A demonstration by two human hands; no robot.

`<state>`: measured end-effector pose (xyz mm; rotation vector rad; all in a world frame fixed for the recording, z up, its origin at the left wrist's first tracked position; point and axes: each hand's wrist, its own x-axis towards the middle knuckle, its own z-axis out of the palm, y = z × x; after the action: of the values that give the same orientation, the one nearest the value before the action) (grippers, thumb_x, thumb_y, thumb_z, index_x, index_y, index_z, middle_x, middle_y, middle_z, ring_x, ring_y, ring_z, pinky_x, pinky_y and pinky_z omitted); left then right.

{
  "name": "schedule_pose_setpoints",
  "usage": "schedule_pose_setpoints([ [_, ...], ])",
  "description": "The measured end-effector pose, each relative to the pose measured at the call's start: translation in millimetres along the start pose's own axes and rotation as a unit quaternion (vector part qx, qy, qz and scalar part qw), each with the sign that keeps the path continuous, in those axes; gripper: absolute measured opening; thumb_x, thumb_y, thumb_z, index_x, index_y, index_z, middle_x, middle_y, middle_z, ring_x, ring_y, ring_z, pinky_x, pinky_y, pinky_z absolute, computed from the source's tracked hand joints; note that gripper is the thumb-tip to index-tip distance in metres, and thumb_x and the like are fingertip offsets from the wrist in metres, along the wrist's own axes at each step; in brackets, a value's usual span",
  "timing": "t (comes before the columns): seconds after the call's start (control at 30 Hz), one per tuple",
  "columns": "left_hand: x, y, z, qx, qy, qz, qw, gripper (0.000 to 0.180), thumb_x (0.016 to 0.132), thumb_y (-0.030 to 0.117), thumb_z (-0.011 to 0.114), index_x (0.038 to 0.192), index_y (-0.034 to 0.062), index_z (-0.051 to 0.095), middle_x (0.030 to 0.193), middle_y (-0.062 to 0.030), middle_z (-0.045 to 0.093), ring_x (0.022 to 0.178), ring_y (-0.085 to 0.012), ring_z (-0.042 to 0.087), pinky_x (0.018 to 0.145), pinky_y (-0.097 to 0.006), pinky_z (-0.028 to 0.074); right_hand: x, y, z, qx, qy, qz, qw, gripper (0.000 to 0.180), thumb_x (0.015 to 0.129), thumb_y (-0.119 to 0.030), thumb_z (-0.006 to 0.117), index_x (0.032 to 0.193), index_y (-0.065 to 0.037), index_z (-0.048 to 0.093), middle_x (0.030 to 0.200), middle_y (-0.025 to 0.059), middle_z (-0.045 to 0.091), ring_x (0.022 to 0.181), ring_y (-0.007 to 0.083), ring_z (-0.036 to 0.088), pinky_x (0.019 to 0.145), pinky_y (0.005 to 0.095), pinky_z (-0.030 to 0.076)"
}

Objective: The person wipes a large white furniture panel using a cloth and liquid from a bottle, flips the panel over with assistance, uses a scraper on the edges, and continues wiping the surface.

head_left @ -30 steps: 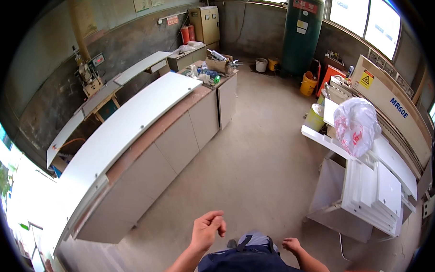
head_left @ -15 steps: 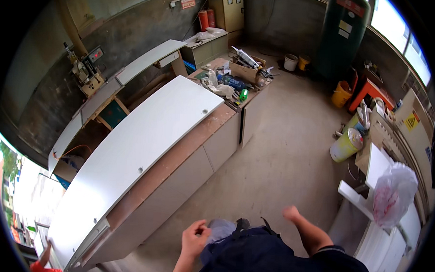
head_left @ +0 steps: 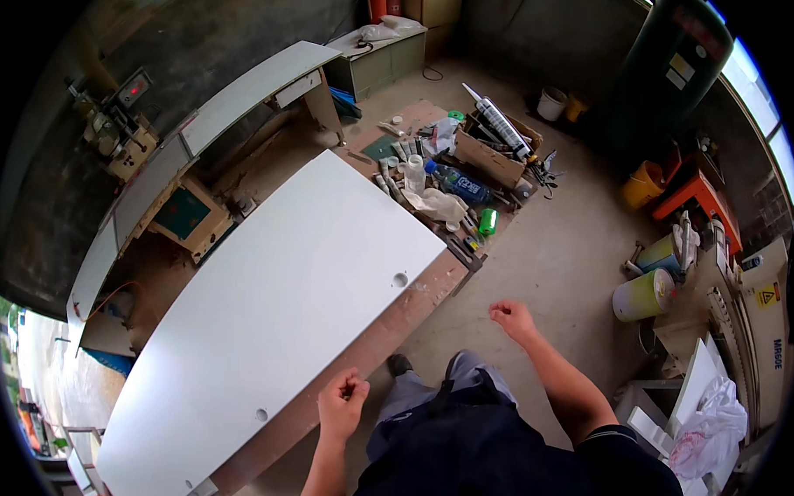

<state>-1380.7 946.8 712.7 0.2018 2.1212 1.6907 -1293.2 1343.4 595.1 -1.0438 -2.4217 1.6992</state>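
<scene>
The white panel (head_left: 272, 322) is smooth, with a satin sheen. The reddish-brown bench top (head_left: 426, 288) below it is matt and scuffed. The bottle (head_left: 463, 186) is glossy, transparent plastic; the bag (head_left: 714, 425) is thin, crinkled plastic film. The box (head_left: 487, 161) is matt cardboard. The dark garment (head_left: 495, 457) is matt cloth.

Wearing dark navy top (head_left: 503, 453); short right sleeve (head_left: 624, 453) at its side, thin pale line near cuff. Beyond top: dark strap (head_left: 445, 391), grey trousers (head_left: 405, 397), dark shoe (head_left: 399, 364).
</scene>
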Motion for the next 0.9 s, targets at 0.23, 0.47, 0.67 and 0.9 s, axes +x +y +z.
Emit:
schedule_pose_setpoints([
  [0.23, 99.5, 34.0, -11.8, -0.030, 0.129, -0.054, 0.990, 0.028, 0.084, 0.005, 0.062, 0.109, -0.0084, 0.056, 0.074, -0.0035, 0.059, 0.066, -0.0078, 0.054, 0.063, -0.021, 0.045, 161.5, -72.4, -35.0, 0.032, 0.012, -0.047, 0.998, 0.012, 0.083, -0.007, 0.061, 0.092, 0.000, 0.066, 0.078, 0.0004, 0.064, 0.072, 0.0069, 0.056, 0.066, 0.0224, 0.045],
  [0.47, 134.4, 27.6, 60.0, -0.066, 0.195, -0.171, 0.964, 0.027, 0.084, 0.004, 0.063, 0.109, -0.0071, 0.056, 0.076, -0.0042, 0.059, 0.066, -0.0081, 0.055, 0.062, -0.021, 0.045, 281.4, -133.5, -32.6, 0.022, -0.028, -0.080, 0.996, 0.011, 0.081, -0.007, 0.061, 0.088, 0.000, 0.065, 0.072, 0.0036, 0.064, 0.067, 0.0076, 0.057, 0.062, 0.0249, 0.046],
  [0.67, 206.5, 66.6, 111.3, 0.046, 0.139, -0.196, 0.969, 0.027, 0.084, 0.005, 0.064, 0.106, -0.0067, 0.058, 0.076, -0.0030, 0.060, 0.069, -0.0071, 0.054, 0.066, -0.022, 0.045, 334.1, -168.5, -32.6, -0.059, -0.082, -0.141, 0.985, 0.016, 0.078, -0.007, 0.062, 0.094, -0.004, 0.064, 0.077, 0.0061, 0.062, 0.069, 0.0167, 0.060, 0.065, 0.0288, 0.048],
  [0.9, 294.7, 93.7, 134.9, 0.120, 0.110, -0.179, 0.970, 0.030, 0.081, 0.007, 0.067, 0.106, -0.0051, 0.058, 0.075, -0.0063, 0.061, 0.068, -0.0105, 0.056, 0.068, -0.024, 0.046, 343.3, -154.7, -10.3, -0.376, -0.131, -0.345, 0.850, 0.045, 0.069, -0.003, 0.062, 0.112, -0.016, 0.061, 0.102, 0.0099, 0.057, 0.089, 0.0275, 0.055, 0.077, 0.0340, 0.049],
])
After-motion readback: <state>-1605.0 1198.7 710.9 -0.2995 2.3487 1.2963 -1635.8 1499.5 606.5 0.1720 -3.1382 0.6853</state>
